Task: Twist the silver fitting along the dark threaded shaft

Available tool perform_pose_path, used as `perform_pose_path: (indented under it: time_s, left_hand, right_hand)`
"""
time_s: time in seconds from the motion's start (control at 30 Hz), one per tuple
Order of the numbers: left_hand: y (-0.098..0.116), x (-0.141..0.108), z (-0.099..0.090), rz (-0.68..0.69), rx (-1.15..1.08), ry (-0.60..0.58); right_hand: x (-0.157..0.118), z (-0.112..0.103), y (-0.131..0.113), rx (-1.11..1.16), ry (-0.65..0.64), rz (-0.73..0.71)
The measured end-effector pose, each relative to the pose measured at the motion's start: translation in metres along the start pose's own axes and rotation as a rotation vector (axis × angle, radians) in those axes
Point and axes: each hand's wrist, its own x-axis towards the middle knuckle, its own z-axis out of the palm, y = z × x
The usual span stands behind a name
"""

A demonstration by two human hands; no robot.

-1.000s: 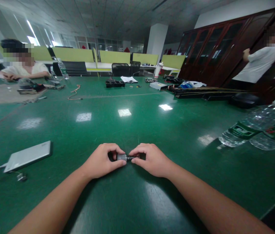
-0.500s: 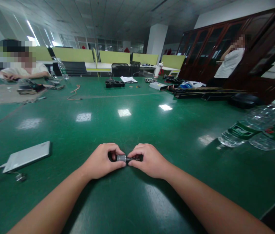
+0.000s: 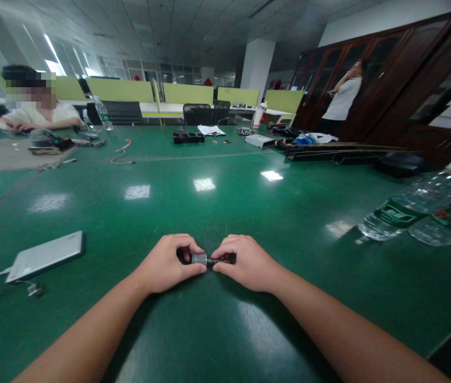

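Note:
Just above the green table (image 3: 193,213), my left hand (image 3: 168,264) pinches a small grey cylinder (image 3: 199,259) between thumb and fingers. A thin dark ribbed shaft (image 3: 211,261) extends from the cylinder's right end. My right hand (image 3: 246,263) has its thumb and fingers closed around this shaft, which is partly covered by the fingertips. The two hands face each other a short distance apart, with cylinder and shaft lying level in one line. What kind of part it is, I cannot make out.
Left of my hands lies a silver power bank (image 3: 47,256) with a white cable. Clear water bottles (image 3: 404,210) lean at the right. Farther back are a black tray (image 3: 188,136) and long dark strips (image 3: 329,151). One person (image 3: 37,109) sits far left; another (image 3: 343,98) stands by the cabinets.
My right hand has shifted very slightly to the right along the shaft, showing a little more of it. My left hand stays put. The standing person has moved left.

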Motion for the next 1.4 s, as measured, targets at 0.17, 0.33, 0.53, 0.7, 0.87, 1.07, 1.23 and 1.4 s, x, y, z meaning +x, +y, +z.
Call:
perform_pose_path:
  time_s: [0.17,0.33,0.53,0.7,0.87,1.07,1.23,1.4]
  left_hand:
    - [0.001,-0.001,0.000,0.005,0.000,-0.004]
    - [0.001,-0.001,0.001,0.004,-0.002,-0.002]
    - [0.001,0.000,0.000,0.004,-0.001,0.000]
    - [0.000,0.000,0.000,0.009,-0.007,-0.005]
    - [0.000,0.000,0.000,-0.003,-0.006,-0.006]
    - [0.001,0.001,0.000,-0.009,-0.001,-0.007]
    - [-0.001,0.001,0.001,-0.015,-0.002,-0.008]
    - [-0.002,0.000,0.001,-0.017,-0.008,-0.004]
  right_hand:
    - [-0.001,-0.001,0.000,-0.005,-0.007,-0.005]
    - [-0.002,-0.002,0.001,-0.013,-0.013,-0.006]
    - [-0.003,-0.004,0.002,-0.017,-0.021,0.006]
    - [-0.004,-0.007,0.003,-0.014,-0.035,0.018]
    - [-0.005,-0.011,0.004,-0.023,-0.057,0.031]
    - [-0.006,-0.014,0.004,-0.025,-0.069,0.043]
    - [-0.008,-0.017,0.007,-0.035,-0.066,0.054]
    - [-0.008,-0.019,0.010,-0.024,-0.072,0.081]
